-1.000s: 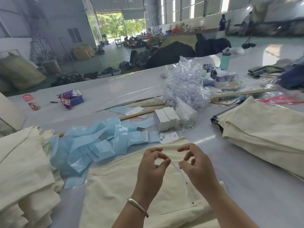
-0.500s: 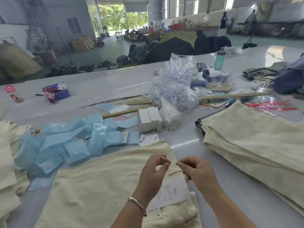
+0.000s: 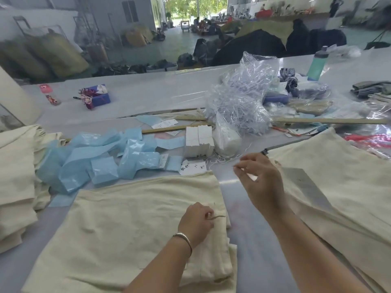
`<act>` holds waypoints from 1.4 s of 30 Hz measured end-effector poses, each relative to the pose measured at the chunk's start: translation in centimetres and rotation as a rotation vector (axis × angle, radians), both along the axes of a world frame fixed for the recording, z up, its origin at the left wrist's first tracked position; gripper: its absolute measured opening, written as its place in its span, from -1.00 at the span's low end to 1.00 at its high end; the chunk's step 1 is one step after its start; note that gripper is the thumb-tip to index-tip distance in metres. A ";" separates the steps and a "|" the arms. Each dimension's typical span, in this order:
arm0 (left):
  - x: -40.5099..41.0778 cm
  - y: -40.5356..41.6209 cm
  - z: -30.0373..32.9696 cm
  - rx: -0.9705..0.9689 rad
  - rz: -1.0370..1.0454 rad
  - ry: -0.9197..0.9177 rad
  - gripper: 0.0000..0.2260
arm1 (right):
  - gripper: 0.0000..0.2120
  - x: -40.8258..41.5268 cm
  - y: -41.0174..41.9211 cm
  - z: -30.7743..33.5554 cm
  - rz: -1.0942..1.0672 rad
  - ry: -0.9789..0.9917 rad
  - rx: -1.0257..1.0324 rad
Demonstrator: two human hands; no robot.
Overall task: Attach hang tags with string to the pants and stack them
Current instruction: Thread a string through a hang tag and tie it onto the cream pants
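A folded pair of cream pants (image 3: 127, 229) lies flat in front of me. My left hand (image 3: 196, 222) rests on its right edge with curled fingers gripping the fabric, and a short loop sticks out beside the knuckles. My right hand (image 3: 261, 180) hovers above the table to the right of the pants, fingers loosely bent and holding nothing I can make out. Loose white string (image 3: 218, 160) lies just beyond it. Two white blocks of hang tags (image 3: 198, 142) stand behind the pants. No hang tag shows on the pants.
A stack of cream pants (image 3: 338, 197) lies at the right, and another cream pile (image 3: 14, 176) at the left. Blue plastic bags (image 3: 95, 157) are scattered behind the pants. A crumpled clear bag of strings (image 3: 239, 102), wooden sticks (image 3: 328, 120) and a green bottle (image 3: 317, 64) sit further back.
Both hands were pinching string together over a white tag on the pants. Now they have parted: the right hand has risen to the right, the left has dropped onto the pants' edge, and the tag is out of sight.
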State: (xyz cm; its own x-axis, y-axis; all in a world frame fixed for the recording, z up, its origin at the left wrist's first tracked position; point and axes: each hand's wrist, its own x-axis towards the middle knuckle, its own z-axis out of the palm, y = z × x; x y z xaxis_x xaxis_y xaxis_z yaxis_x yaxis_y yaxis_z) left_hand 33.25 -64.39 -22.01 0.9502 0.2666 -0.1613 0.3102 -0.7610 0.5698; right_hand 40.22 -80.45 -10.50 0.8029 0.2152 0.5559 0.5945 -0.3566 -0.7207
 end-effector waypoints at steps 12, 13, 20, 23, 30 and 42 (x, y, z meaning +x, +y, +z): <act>2.2 1.0 0.0 -0.188 0.099 0.016 -0.90 | -0.89 -3.3 3.3 -11.6 -0.058 0.304 -0.463; 2.3 0.9 0.1 -0.240 0.120 0.025 -0.87 | -0.88 -3.5 3.6 -11.8 -0.110 0.267 -0.459; 2.1 1.6 0.7 -0.732 0.371 0.001 -0.76 | -0.79 -3.9 5.5 -14.1 -0.312 0.216 -0.181; 1.9 2.0 0.8 -0.778 0.418 0.048 -0.81 | -0.85 -3.8 5.6 -15.0 -0.279 0.133 -0.139; 2.9 1.4 1.0 -0.829 0.483 0.145 -0.76 | -0.71 -3.2 5.8 -15.4 -0.312 -0.134 -0.300; 3.9 0.5 1.7 -0.877 0.572 0.041 -0.86 | -0.83 -1.0 1.9 -14.2 -0.117 0.080 -0.111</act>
State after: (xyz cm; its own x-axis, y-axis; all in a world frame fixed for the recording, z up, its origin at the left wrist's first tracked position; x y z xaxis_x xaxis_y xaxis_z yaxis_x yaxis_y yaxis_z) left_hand 37.13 -63.85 -20.28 0.7089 0.4485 -0.5443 0.5250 0.1798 0.8319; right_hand 39.18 -78.60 -24.75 0.8670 0.1740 0.4670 0.4863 -0.5002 -0.7164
